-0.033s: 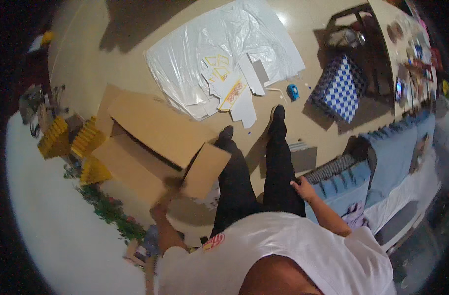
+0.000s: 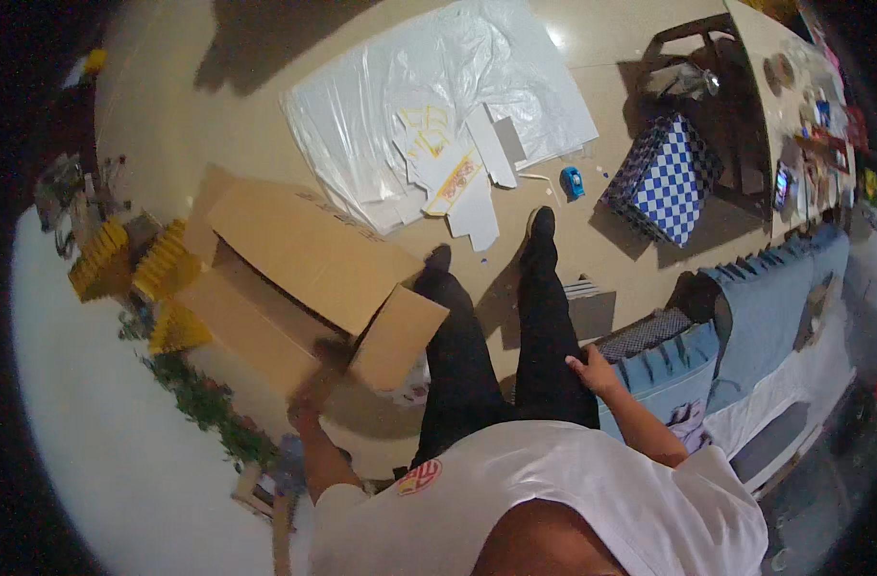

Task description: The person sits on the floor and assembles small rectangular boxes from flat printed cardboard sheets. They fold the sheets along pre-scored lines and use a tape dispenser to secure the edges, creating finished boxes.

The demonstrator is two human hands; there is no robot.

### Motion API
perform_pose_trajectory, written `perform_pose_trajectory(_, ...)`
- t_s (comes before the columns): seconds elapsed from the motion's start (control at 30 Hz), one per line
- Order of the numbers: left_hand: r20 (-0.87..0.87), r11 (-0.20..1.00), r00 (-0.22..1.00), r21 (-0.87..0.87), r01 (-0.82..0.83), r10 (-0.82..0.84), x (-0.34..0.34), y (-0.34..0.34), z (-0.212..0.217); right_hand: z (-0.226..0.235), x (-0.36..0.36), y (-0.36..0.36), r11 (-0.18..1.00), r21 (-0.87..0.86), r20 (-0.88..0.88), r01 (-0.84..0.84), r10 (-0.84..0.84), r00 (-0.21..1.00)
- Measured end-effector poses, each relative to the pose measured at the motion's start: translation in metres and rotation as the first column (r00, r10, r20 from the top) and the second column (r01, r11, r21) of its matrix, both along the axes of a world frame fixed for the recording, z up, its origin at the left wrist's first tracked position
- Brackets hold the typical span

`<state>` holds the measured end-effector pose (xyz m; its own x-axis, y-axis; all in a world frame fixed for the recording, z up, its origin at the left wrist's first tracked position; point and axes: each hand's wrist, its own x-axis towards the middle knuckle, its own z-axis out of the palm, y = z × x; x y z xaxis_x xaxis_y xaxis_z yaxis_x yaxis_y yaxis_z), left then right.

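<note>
A big brown cardboard box lies on the floor at my left, its flaps spread and its inside partly in shadow. At the near edge of one flap is my left hand; its fingers are dark and smeared, so I cannot make out whether they grip the cardboard. My right hand rests on my right thigh, over the black trousers, thumb and fingers apart and holding nothing. Between my feet and a sheet of clear plastic lie flat white-and-yellow printed card pieces.
A blue tape-measure-like object sits beyond my right foot. Nearby stands a blue-and-white checked box, beside a cluttered table. A sofa with blue covers borders my right. Yellow stacked pieces and green foliage line the left.
</note>
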<state>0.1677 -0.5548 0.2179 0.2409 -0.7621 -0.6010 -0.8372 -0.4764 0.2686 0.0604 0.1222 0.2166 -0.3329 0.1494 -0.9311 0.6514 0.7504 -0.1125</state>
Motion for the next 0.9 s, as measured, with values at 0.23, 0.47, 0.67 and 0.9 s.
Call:
perform_pose_trajectory(0.23,-0.107,0.977,0.972,-0.079,0.200,-0.208,0.015,0.111,-0.067,-0.006,-0.044,0.066,0.938,-0.109,-0.157,-0.328,0.309,0.938)
perform_pose_trajectory(0.47,-0.430,0.994,0.902,0.071,0.086,-0.047,-0.063,0.220,-0.136,0.028,-0.100,0.040,0.878,-0.175,0.093,-0.445,0.465,0.881)
perform_pose_trajectory(0.67,-0.551,0.892,0.709,0.361,-0.272,0.439,-0.080,0.212,-0.166,0.096,-0.125,0.019,0.687,-0.533,0.114,-0.494,0.637,0.763)
perform_pose_trajectory(0.9,-0.545,0.959,0.801,-0.256,0.123,-0.248,-0.073,0.232,-0.147,0.079,-0.159,0.015,0.551,-0.516,0.198,-0.655,0.821,0.535)
